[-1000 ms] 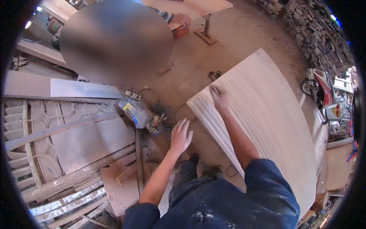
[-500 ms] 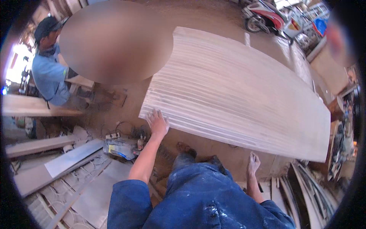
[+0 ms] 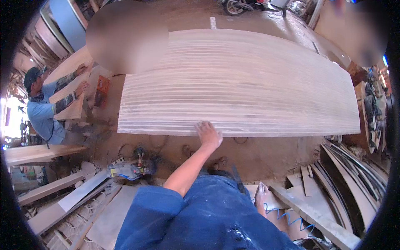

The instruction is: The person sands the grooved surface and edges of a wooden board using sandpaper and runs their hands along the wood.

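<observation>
A large pale wooden panel (image 3: 246, 83) with fine parallel grooves lies in front of me, its near edge running across the view. My left hand (image 3: 209, 135) rests at that edge, fingers spread over the grooved surface and dusty with white powder. Low beside my body hangs my right hand (image 3: 261, 192), apart from the panel, its fingers loosely bent and dusty, with nothing visible in them. A blue coiled hose (image 3: 287, 217) runs close to that hand.
At the left, a person in a cap (image 3: 43, 110) has both hands on another wooden panel (image 3: 68, 104). A dusty power tool (image 3: 129, 168) sits below, near stacked boards (image 3: 54, 187). Curved wood pieces (image 3: 333, 183) lean at right. A motorbike (image 3: 241, 6) stands behind.
My view has turned, so the panel now lies nearly level. My left hand has slid right along its near edge. My right hand has dropped lower. The other person now has hands on a panel.
</observation>
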`<state>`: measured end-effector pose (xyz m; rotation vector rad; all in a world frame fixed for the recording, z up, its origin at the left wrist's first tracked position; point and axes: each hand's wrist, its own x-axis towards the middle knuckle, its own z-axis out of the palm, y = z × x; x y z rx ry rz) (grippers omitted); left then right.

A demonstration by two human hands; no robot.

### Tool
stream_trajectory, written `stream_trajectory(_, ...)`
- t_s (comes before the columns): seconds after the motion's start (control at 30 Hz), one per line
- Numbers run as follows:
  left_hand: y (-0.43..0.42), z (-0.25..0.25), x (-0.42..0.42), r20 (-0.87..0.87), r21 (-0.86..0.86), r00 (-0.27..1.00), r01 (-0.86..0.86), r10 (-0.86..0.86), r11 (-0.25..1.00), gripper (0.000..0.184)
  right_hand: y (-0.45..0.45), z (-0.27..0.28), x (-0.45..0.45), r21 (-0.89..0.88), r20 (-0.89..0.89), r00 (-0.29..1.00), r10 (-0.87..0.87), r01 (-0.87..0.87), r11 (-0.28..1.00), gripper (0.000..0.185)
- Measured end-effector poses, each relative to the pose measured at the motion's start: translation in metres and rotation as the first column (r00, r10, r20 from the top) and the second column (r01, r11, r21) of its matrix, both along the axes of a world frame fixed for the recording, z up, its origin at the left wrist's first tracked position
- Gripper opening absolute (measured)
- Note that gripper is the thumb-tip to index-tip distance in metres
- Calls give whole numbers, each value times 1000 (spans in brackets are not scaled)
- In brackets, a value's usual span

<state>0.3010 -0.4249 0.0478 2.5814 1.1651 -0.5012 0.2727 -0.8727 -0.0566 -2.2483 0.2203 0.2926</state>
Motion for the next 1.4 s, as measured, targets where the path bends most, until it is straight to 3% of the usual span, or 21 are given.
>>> stream_trajectory(0.03, -18, 1, 18, 10, -16, 999, 52, -51, 999, 76, -27, -14, -6, -1, 1, 1000, -15, 15, 1000, 30)
stream_trajectory(0.1, -53, 3, 55, 15, -23, 992, 122, -122, 992, 75, -76, -38, -17, 294, -209, 937, -278, 331, 896, 37)
stream_trajectory(0.13, -69, 4, 73, 21, -28, 984, 178, -178, 984, 74, -81, -36, -25, 250, -36, 954, -297, 297, 922, 30)
stream_trajectory(0.3, -145, 8, 157, 118, -74, 917, 390, -380, 918, 70, -115, -12, -72, 70, 75, 897, -436, 431, 900, 23)
stream_trajectory(0.4, -199, -11, 193, 303, -75, 806, 551, -508, 831, 67, -91, 22, -79, 256, 19, 774, -633, 608, 751, 22)
stream_trajectory(0.5, -257, 13, 192, 446, -373, 715, 695, -538, 614, 58, -89, 37, -52, 188, 22, 790, -613, 599, 779, 25)
stream_trajectory(0.57, -296, 23, 172, 500, -476, 612, 786, -613, 396, 49, -27, 101, -11, 286, 42, 738, -674, 637, 716, 32)
stream_trajectory(0.63, -339, -8, 149, 658, -512, 463, 853, -594, 98, 61, -32, 75, 17, 469, 66, 771, -634, 537, 701, 46)
stream_trajectory(0.7, -359, -33, 123, 664, -590, 493, 808, -562, 12, 61, 22, 123, 46, 479, 89, 821, -564, 461, 747, 51)
stream_trajectory(0.77, -347, -25, 102, 665, -699, 745, 645, -50, 310, 60, 62, 155, 57, 487, 109, 870, -480, 374, 789, 57)
stream_trajectory(0.8, -301, 14, 112, 486, -840, 869, 493, -88, 227, 58, 73, 161, 58, 521, 73, 925, -373, 283, 805, 57)
stream_trajectory(0.83, -271, 2, 118, 341, -940, 940, 341, 13, 13, 42, 85, 166, 58, 559, 43, 966, -257, 190, 807, 57)
stream_trajectory(0.87, -230, 7, 112, 292, -955, 951, 297, 104, -29, 36, 97, 169, 57, 597, 17, 991, -135, 98, 796, 57)
stream_trajectory(0.9, -204, -30, 107, 559, -824, 819, 530, 129, 202, 35, 108, 171, 54, 634, -3, 1000, -11, 10, 773, 57)
stream_trajectory(0.93, -165, -40, 101, 627, -767, 771, 583, 117, 269, 35, 120, 171, 51, 672, -14, 993, 114, -75, 737, 57)
stream_trajectory(1.03, -45, -38, 66, 370, -919, 854, 281, 365, 276, 34, 153, 161, 33, 488, -150, 984, 95, -10, 873, 44)
stream_trajectory(1.1, 32, -16, 44, 336, -756, 900, 82, 278, 649, 32, 162, 136, 17, 429, -156, 985, 75, -1, 903, 39)
stream_trajectory(1.17, 98, -54, 15, 562, -411, 825, 214, 62, 886, 31, 173, 110, 4, 359, -168, 985, 44, 20, 933, 35)
stream_trajectory(1.23, 145, -56, -7, 713, -103, 680, 342, -170, 934, 28, 183, 94, -6, 282, -194, 979, 69, -12, 959, 33)
stream_trajectory(1.37, 170, -43, -19, 738, -236, 660, 452, -144, 860, 24, 210, 75, -15, 184, -278, 957, 75, -24, 983, 33)
stream_trajectory(1.4, 171, -42, -24, 743, -158, 618, 535, -257, 830, 24, 214, 77, -16, 143, -293, 952, 92, -52, 988, 33)
